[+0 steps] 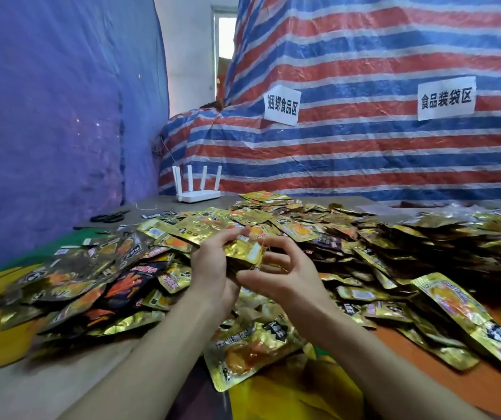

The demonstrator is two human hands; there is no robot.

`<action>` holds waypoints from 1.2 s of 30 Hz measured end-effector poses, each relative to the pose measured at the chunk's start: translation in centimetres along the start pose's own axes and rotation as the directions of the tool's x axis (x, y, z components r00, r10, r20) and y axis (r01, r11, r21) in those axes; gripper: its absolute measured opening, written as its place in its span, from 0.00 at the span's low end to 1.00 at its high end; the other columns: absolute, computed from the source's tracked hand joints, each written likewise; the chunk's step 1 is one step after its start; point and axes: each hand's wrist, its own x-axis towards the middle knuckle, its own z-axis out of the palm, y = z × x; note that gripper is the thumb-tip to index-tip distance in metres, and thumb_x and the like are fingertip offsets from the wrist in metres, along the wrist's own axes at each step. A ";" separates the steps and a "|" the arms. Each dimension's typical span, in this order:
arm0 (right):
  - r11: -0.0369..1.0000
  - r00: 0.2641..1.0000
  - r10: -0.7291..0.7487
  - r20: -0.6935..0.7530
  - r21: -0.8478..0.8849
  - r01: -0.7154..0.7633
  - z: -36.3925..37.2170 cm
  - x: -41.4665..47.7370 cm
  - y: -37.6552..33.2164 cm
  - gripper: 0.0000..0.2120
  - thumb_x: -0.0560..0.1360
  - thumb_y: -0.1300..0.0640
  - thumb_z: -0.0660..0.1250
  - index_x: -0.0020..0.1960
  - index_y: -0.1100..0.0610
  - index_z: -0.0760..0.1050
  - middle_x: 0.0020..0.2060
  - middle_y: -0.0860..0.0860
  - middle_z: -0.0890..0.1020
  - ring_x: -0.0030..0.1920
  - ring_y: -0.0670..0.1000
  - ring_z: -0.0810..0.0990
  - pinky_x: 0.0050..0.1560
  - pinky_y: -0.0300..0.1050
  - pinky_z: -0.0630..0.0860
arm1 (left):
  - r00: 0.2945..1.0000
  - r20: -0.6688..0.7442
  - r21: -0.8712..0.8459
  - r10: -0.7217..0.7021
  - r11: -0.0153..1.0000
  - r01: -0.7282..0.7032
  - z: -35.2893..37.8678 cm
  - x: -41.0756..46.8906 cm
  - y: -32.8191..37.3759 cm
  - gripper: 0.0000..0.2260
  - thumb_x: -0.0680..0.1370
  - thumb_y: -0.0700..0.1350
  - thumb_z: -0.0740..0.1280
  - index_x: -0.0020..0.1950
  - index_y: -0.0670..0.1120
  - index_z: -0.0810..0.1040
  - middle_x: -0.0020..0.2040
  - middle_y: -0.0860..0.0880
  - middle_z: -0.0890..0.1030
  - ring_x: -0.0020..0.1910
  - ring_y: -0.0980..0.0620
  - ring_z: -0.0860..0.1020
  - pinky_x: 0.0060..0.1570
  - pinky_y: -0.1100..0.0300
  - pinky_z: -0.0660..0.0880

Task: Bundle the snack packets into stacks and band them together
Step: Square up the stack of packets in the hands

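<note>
One view only, head-mounted. The camera sits above the person's forearms at the side of the table (158, 204) opposite the white router (198, 189), facing forward and down toward it. The router stands far from the lens, left of frame centre. The left hand (212, 268), gripping a stack of packets (243, 253), and the right hand (285, 274) lie much nearer the lens than the router. Wide-angle optics bow the striped tarpaulin (364, 147) behind the router.
</note>
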 end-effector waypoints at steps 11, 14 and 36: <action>0.977 0.975 -0.203 -0.088 -0.085 0.196 0.4 -0.6 0.1 0.31 0.60 0.66 0.80 0.60 0.50 0.78 0.58 0.46 0.82 0.58 0.45 0.82 0.53 0.45 0.82 | 0.979 0.195 0.156 -0.053 0.987 0.023 0.6 -1.5 -1.2 0.13 0.80 0.45 0.63 0.51 0.45 0.88 0.57 0.42 0.85 0.56 0.43 0.84 0.54 0.48 0.81; 0.953 0.956 -0.279 -0.094 -0.148 0.263 0.8 -0.8 -0.3 0.32 0.58 0.62 0.76 0.61 0.46 0.80 0.63 0.43 0.80 0.62 0.41 0.80 0.58 0.45 0.81 | 0.975 0.214 0.126 -0.062 0.991 0.036 0.8 -1.9 -1.4 0.14 0.81 0.46 0.62 0.54 0.48 0.87 0.59 0.48 0.84 0.60 0.48 0.82 0.52 0.55 0.81; 0.743 0.975 -0.188 0.121 -0.631 0.222 -1.6 -0.2 -1.3 0.36 0.64 0.50 0.78 0.68 0.44 0.66 0.57 0.42 0.79 0.55 0.41 0.80 0.52 0.35 0.79 | 0.947 0.197 0.159 -0.254 0.961 0.225 0.5 -1.7 -1.8 0.09 0.75 0.45 0.70 0.46 0.44 0.88 0.48 0.42 0.87 0.46 0.44 0.86 0.35 0.54 0.82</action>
